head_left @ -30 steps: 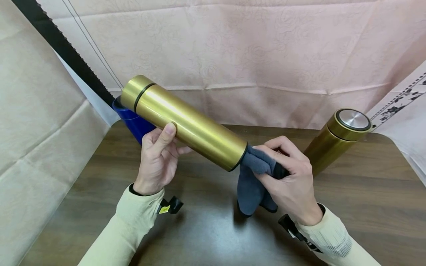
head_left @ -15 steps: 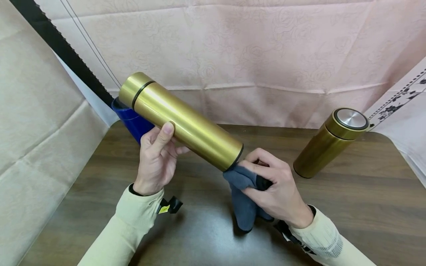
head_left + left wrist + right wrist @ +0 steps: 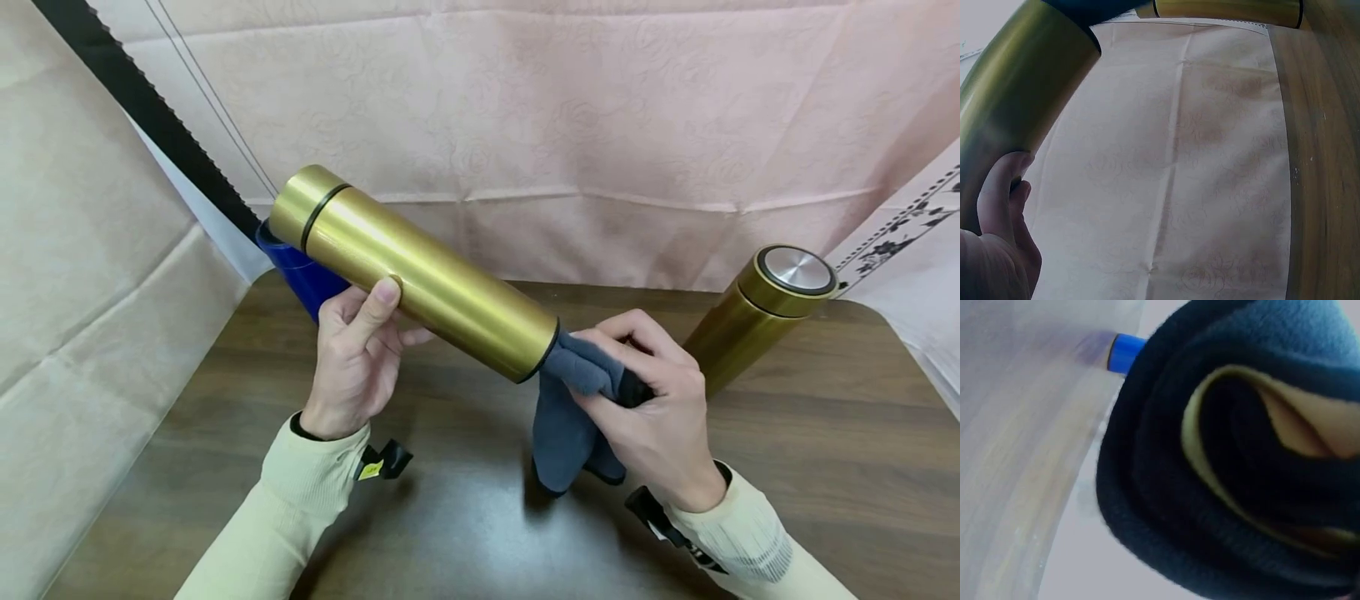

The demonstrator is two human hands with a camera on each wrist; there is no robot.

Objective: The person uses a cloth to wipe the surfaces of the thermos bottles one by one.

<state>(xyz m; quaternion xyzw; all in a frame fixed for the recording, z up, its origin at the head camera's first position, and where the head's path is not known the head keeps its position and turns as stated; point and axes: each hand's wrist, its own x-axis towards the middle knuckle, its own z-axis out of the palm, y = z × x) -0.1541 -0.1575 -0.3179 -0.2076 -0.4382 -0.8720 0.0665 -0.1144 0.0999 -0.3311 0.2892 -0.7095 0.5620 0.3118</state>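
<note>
My left hand (image 3: 356, 367) grips a gold thermos bottle (image 3: 427, 283) by its middle, thumb on the near side. The bottle is held tilted above the table, its capped end up to the left and its black-edged base down to the right. A folded blue-grey cloth (image 3: 566, 425) is pinched in my right hand (image 3: 660, 400) and pressed against the base; its loose ends hang below. Seen from the left wrist, the bottle (image 3: 1029, 69) meets the dark cloth (image 3: 1097, 9) at the top. Folded cloth layers (image 3: 1147, 487) fill much of the right wrist view.
A second gold thermos (image 3: 750, 317) with a silver-topped lid stands at the right, partly behind my right hand. Behind the held bottle on the left is a blue cylindrical container (image 3: 303, 279). The wooden table (image 3: 465, 500) ends at a pale pink cloth backdrop (image 3: 525, 125).
My right hand shifted left and down with the cloth along the base, then came back up and right. The bottle in my left hand stays nearly still.
</note>
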